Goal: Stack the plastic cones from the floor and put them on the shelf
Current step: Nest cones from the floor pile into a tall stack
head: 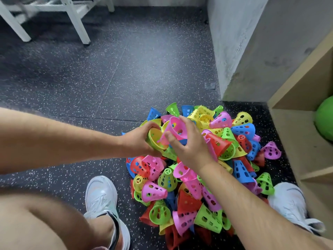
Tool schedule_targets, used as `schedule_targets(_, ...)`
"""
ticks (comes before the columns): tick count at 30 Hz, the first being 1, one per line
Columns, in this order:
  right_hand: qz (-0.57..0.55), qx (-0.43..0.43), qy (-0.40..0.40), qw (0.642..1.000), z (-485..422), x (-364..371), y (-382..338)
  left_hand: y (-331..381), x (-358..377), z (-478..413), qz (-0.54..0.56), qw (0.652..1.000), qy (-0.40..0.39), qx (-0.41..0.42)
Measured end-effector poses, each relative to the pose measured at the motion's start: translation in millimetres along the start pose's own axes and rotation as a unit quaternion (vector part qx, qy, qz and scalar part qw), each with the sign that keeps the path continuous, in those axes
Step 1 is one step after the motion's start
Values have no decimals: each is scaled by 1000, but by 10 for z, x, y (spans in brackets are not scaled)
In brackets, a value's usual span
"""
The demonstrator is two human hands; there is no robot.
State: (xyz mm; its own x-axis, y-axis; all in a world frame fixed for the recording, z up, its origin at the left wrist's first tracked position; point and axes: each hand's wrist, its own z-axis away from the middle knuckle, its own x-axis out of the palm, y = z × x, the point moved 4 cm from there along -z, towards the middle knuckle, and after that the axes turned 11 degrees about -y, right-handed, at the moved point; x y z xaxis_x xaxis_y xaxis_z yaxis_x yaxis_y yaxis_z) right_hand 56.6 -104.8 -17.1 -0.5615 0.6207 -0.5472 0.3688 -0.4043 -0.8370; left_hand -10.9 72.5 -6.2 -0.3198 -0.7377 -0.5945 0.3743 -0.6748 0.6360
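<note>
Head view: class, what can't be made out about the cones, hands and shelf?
All head view.
Shelf: cut off by the right edge.
Cone pile: lower cones buried under upper ones.
Yellow cone in left hand: fingers hide any cones nested around it.
Pink cone in right hand: narrow end blurred.

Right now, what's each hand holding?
Left hand: holding a yellow perforated plastic cone.
Right hand: holding a pink perforated plastic cone.

Bare floor [108,73] lies open left; wall [252,51] and shelf [297,123] hem the right.
</note>
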Motion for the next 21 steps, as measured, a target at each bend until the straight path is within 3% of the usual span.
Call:
schedule_targets(7,-4,-18,-137,990,20,207,-40,187,19,-32,30,999,-3,42)
schedule_targets(14,32,3,-174,984,65,273,51,151,118,-58,31,999,-34,23)
schedule_targets(18,134,-27,-86,987,88,10,156,177,181,-70,42,998,-49,18)
schedule_targets(21,260,-37,-23,965,151,-213,315,226,222,-87,53,997,-46,13)
